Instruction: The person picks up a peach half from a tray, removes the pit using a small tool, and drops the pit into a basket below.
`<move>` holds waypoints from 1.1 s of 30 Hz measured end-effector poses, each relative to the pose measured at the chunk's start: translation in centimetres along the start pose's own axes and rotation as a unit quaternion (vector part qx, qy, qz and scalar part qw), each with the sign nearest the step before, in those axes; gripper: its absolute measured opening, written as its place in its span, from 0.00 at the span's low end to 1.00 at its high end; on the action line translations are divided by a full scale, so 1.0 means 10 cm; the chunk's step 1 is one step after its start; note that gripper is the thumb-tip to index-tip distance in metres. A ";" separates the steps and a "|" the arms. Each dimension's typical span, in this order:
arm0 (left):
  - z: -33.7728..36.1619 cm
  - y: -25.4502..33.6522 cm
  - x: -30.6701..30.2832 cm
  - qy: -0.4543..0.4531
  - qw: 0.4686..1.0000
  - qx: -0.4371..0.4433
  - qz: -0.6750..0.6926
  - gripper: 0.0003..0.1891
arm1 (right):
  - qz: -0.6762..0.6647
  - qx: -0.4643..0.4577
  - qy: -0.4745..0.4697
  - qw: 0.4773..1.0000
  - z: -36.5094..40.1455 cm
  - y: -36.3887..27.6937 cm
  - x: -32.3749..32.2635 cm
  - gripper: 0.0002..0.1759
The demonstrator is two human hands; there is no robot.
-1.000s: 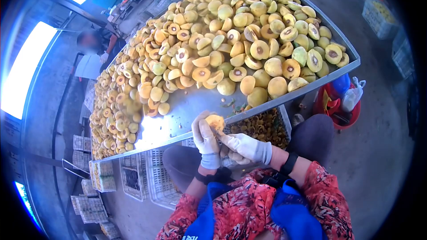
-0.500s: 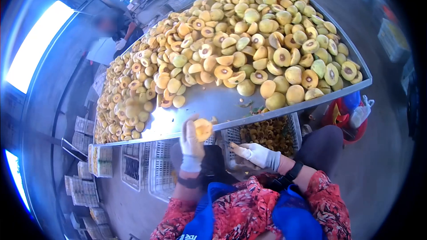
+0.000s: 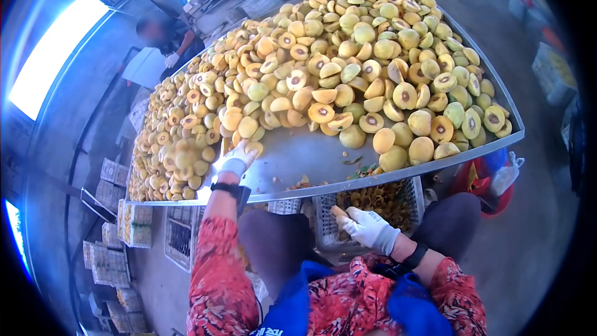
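Halved yellow fruits (image 3: 298, 81) are heaped on a metal table (image 3: 292, 158), many with brown centres showing. My left hand (image 3: 239, 158), in a white glove, reaches over the table at the heap's near edge, its fingers on a fruit half (image 3: 254, 148). Below the table's front edge, my right hand (image 3: 368, 227), also gloved, is closed round a small tool with a brownish handle (image 3: 337, 211); the rest of the tool is hard to make out. Behind that hand stands a crate (image 3: 413, 196) of brown and yellow fruit scraps.
White crates (image 3: 180, 236) stand under and left of the table. A red bag (image 3: 497, 199) with blue and white plastic lies at the right. Another person (image 3: 177, 43) is beyond the table at the upper left. Small debris (image 3: 301, 183) lies along the table's front edge.
My left hand has moved from the table's front edge up and left to the heap; the fruit half it held there is gone from that spot. My right hand has shifted slightly right and down.
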State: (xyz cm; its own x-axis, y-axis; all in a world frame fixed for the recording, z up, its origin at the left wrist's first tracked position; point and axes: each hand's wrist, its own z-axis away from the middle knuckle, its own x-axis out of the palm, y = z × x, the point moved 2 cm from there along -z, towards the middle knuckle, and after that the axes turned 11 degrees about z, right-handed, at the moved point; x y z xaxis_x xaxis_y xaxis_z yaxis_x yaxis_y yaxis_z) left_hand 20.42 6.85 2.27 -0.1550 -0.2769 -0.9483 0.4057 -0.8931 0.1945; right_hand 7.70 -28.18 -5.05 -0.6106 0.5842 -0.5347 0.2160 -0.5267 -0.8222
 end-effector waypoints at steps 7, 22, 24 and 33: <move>-0.49 0.05 0.44 -0.005 0.997 -0.074 -0.010 0.40 | -0.007 0.015 0.013 1.000 -0.13 0.08 0.02 0.30; 1.22 0.91 1.00 -0.165 0.510 0.062 0.842 0.17 | -0.030 -0.030 0.171 0.984 -0.08 -0.21 -0.06 0.22; 1.34 1.00 1.03 -0.127 0.523 0.071 0.840 0.16 | -0.021 -0.027 0.183 0.983 -0.06 -0.22 -0.06 0.21; 1.56 1.15 1.14 0.057 0.657 0.158 0.735 0.16 | -0.021 -0.027 0.186 0.982 -0.02 -0.16 -0.04 0.20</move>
State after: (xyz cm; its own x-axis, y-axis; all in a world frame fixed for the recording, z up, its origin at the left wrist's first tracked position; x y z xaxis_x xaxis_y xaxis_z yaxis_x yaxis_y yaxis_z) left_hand 9.30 -12.08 -2.41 0.2706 -0.9103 0.3131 -0.1691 0.2753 0.9464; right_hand 7.73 -27.46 -3.57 -0.3011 0.7957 -0.5255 0.2430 -0.4688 -0.8492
